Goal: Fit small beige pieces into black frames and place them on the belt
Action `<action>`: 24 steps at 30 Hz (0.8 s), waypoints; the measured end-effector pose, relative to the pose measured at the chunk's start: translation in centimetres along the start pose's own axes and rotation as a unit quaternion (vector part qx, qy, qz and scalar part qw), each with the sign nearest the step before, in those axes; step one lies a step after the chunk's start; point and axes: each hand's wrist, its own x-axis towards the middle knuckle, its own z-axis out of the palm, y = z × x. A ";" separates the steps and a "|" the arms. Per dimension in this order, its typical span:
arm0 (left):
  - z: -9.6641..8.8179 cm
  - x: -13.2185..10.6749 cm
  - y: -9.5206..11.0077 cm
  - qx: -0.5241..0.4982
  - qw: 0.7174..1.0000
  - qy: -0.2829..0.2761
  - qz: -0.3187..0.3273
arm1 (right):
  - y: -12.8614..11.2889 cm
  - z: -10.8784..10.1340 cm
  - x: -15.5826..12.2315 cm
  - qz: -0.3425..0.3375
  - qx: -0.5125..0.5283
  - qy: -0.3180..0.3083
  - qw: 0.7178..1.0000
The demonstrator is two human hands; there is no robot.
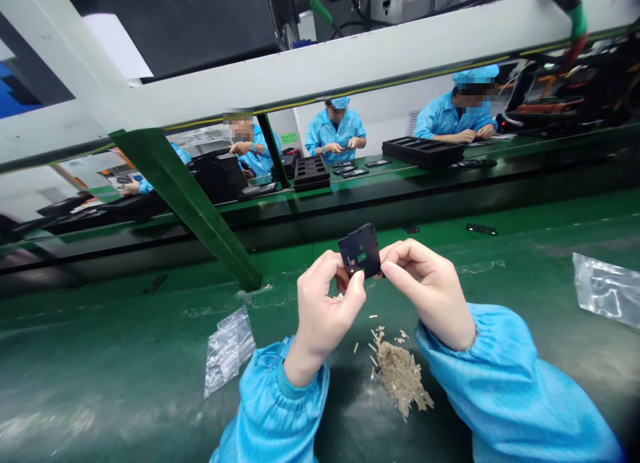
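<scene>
Both my hands hold a small black square plastic part up above the green bench. My left hand pinches its lower left edge between thumb and fingers. My right hand is closed on its right edge, fingers curled. The part has a small cut-out and a green spot on its face. Beneath my hands lies a heap of small tan scraps on the bench top.
A clear plastic bag lies left of my arms, another at the right edge. A slanted green post rises ahead. Beyond it runs a conveyor with black trays, where several people in blue coats work.
</scene>
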 end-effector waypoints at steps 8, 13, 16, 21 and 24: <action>0.0 -0.1 0.2 -0.002 1.000 -0.004 -0.011 | 0.1 0.2 -0.1 -0.005 -0.007 0.009 1.000; 0.0 -0.1 0.2 -0.021 0.999 -0.009 -0.025 | 0.1 0.3 -0.2 -0.019 -0.021 0.013 0.999; -0.1 -0.2 0.2 -0.025 0.999 -0.012 -0.035 | 0.1 0.3 -0.3 -0.026 -0.037 0.019 0.999; -0.1 -0.2 0.4 -0.027 0.998 -0.014 -0.053 | -0.2 0.5 -0.3 -0.029 -0.057 0.030 0.997; -0.1 -0.1 0.5 -0.043 0.996 -0.016 -0.073 | -0.3 0.4 -0.3 -0.026 -0.052 0.027 0.998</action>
